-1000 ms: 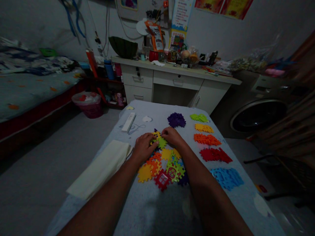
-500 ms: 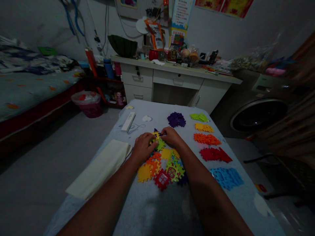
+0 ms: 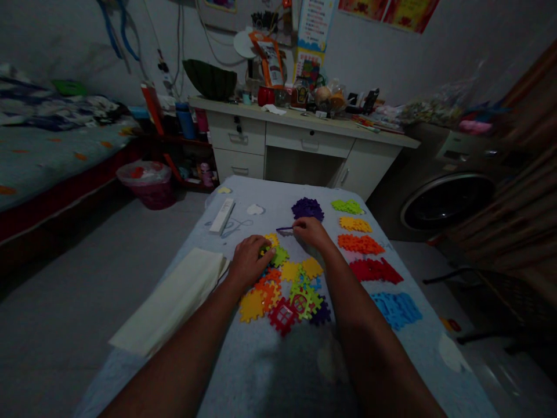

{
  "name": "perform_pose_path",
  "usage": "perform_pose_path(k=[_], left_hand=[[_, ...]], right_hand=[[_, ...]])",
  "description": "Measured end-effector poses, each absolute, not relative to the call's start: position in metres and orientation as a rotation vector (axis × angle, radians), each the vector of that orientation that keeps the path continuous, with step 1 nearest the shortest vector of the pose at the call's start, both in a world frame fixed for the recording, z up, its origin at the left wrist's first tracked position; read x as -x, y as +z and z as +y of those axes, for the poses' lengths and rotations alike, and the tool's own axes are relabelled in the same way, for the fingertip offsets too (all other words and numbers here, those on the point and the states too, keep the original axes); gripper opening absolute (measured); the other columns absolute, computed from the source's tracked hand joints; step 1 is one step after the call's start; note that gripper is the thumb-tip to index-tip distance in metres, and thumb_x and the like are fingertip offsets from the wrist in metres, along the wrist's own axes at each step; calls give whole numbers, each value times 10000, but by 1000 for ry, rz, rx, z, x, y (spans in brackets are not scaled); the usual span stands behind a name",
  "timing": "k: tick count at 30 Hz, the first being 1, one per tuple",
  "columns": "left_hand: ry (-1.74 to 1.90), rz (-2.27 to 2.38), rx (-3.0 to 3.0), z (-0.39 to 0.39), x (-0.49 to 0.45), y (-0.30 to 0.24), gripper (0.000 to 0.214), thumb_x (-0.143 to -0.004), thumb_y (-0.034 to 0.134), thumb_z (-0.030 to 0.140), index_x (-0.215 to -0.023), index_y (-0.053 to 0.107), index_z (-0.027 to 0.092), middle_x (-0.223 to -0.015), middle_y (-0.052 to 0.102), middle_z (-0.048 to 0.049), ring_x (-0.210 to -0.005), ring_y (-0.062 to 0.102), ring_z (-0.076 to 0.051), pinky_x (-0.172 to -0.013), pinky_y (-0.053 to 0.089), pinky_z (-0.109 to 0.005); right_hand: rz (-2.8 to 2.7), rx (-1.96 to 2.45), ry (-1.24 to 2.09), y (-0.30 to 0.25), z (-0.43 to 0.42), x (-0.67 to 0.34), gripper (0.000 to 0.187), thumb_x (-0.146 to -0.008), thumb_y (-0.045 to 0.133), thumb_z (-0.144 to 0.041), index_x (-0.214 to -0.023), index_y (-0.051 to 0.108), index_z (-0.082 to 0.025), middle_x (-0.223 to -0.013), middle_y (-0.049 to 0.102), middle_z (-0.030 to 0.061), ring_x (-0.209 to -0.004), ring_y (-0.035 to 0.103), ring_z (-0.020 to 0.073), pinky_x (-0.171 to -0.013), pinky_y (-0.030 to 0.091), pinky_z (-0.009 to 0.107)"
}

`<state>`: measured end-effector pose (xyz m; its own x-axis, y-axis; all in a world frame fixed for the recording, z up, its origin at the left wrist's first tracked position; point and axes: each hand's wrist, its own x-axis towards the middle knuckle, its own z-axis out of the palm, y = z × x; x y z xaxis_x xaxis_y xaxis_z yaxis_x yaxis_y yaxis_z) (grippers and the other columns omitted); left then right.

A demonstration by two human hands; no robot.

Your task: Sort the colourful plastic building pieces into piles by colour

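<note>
My right hand (image 3: 310, 233) pinches a purple interlocking tile (image 3: 285, 228), seen nearly edge-on, in front of the purple tile pile (image 3: 307, 209). My left hand (image 3: 251, 259) is curled at the far left of a mixed heap, with a bit of yellow tile (image 3: 263, 250) showing between its thumb and fingers. Just beside that thumb lies a lime green tile (image 3: 281, 255). Nearer to me are orange tiles (image 3: 268, 284), a yellow tile (image 3: 252, 306), a red window tile (image 3: 284, 315) and a green tile with a round window (image 3: 301, 304).
Sorted piles run down the right side: green (image 3: 347, 206), yellow (image 3: 354, 224), orange (image 3: 360, 244), red (image 3: 375, 270) and blue (image 3: 397, 309). A white box-like strip (image 3: 222, 216) and a folded pale cloth (image 3: 169, 302) lie on the left. A desk (image 3: 304, 139) stands behind.
My right hand has drawn the purple tile away from my left hand, up and toward the purple pile. My left hand has stayed at the heap. The view has shifted slightly.
</note>
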<state>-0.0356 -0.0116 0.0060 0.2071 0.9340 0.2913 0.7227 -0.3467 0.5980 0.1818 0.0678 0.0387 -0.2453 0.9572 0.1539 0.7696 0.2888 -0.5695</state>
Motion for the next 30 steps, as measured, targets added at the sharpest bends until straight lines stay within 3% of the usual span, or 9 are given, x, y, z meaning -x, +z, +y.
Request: perform_pose_path(k=[6, 17, 30], left_hand=[[852, 1566, -2150, -13, 35, 9, 285, -907, 494, 432, -1010, 661, 226, -1118, 663, -70, -1103, 585, -270, -975, 422, -453], [857, 1555, -2149, -13, 36, 7, 297, -904, 482, 424, -1016, 656, 211, -1114, 652, -74, -1089, 582, -264, -974, 419, -452], [872, 1562, -2142, -13, 36, 4, 268, -908, 494, 410, -1009, 649, 215, -1113, 650, -65, -1088, 581, -263, -970, 417, -448]], right_hand=[[-2033, 1522, 568, 52, 70, -201, 209, -799, 551, -211, -755, 747, -153, -703, 690, 18, -684, 595, 150, -663, 397, 247], [-1751, 1484, 772, 48, 76, -249, 100, -697, 578, -238, -703, 652, -172, -624, 605, -22, -590, 539, 124, -566, 387, 223], [-1732, 1776, 553, 31, 80, -256, 199, -683, 508, -119, -778, 675, -170, -691, 636, 1, -672, 555, 142, -668, 413, 238]])
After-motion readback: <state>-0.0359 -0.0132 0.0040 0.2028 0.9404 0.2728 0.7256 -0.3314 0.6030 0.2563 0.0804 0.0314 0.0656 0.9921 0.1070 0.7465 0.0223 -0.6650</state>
